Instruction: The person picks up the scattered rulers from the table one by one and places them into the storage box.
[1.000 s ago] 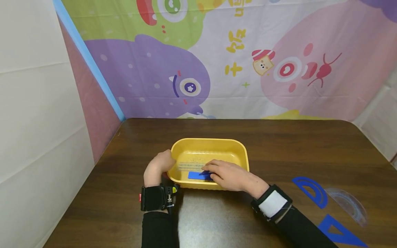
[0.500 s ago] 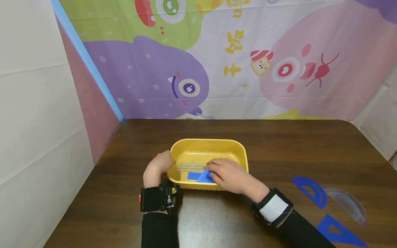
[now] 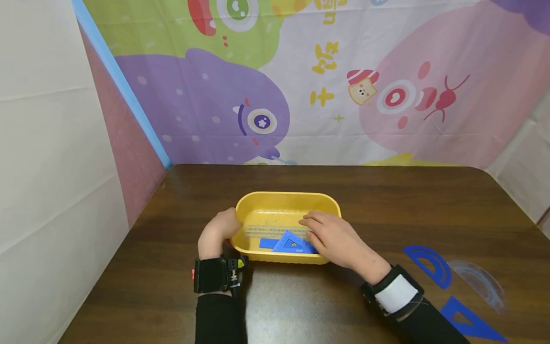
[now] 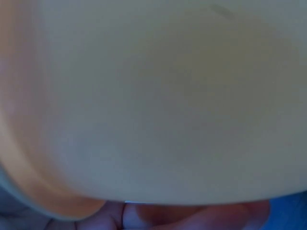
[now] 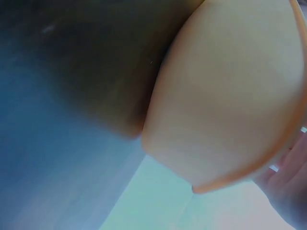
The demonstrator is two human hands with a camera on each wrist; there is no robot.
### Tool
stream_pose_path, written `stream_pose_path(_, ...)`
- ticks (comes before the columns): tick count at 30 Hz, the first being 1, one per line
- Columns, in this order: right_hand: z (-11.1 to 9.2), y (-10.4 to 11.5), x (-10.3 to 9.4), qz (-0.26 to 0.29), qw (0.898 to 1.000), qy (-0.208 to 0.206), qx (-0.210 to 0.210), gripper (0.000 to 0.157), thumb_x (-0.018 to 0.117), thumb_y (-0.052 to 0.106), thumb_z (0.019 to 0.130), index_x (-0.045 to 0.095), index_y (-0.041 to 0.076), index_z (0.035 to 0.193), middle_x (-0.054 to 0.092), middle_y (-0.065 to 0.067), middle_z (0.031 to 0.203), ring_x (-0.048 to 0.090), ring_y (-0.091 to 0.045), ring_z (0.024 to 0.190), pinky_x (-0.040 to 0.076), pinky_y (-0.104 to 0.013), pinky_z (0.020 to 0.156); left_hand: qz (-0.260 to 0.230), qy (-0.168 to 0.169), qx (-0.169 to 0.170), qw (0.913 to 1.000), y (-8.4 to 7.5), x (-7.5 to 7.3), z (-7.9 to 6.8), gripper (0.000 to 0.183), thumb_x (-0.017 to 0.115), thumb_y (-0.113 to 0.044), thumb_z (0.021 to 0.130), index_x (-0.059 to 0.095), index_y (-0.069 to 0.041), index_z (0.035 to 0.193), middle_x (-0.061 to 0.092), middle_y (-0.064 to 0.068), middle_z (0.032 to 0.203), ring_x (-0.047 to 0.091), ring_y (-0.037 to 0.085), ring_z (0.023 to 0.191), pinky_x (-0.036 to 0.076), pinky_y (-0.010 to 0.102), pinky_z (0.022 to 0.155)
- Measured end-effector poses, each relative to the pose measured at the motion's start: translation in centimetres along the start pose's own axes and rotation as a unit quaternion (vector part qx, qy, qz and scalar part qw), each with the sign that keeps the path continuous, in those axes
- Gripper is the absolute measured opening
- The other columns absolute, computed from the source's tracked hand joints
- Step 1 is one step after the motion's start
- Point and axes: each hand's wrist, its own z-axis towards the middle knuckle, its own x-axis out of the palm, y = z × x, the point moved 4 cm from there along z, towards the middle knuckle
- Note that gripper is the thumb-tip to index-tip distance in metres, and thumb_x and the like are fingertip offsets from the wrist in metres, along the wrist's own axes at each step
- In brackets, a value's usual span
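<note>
A yellow plastic basket [image 3: 275, 204] stands on the table, and my left hand [image 3: 221, 227] grips its left end with fingers curled at the rim. In the left wrist view the basket's outer wall [image 4: 158, 105] hides most of that hand. Inside lie a clear ruler [image 3: 262, 231], a blue strip like a ruler [image 3: 267, 243] and a blue set square [image 3: 281, 245] partly over the strip. Above the basket's right side hovers my right hand [image 3: 331, 234], fingers loosely bent and holding nothing visible. Its fingertips are just right of the set square; touching or apart, I cannot tell.
On the table [image 3: 386, 200] at the right lie a blue protractor [image 3: 440, 272], a clear protractor [image 3: 483, 286] and a second blue set square [image 3: 477, 327], near the right forearm. A cartoon cloth [image 3: 318, 138] hangs behind the table.
My right hand has let go of the blue set square and drawn back to the right. The set square, earlier tilted in the fingers, now lies in the basket. The left hand stays put.
</note>
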Motion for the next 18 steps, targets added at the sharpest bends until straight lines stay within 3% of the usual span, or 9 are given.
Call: stream_pose_path(18, -2.8, -2.5, -1.5, 0.015, 0.998, -0.018, 0.056, 0.043, 0.055, 0.028, 0.088, 0.052, 0.009, 0.126, 0.051, -0.009, 0.128, 0.045, -0.026, 0.121, 0.037, -0.045, 0.099, 0.007, 0.002, -0.004, 1.0, 0.0, 0.0, 0.1, 0.019, 0.038, -0.005, 0.088, 0.05, 0.003, 0.101, 0.052, 0.012, 0.076, 0.055, 0.021, 0.059, 0.05, 0.03, 0.047)
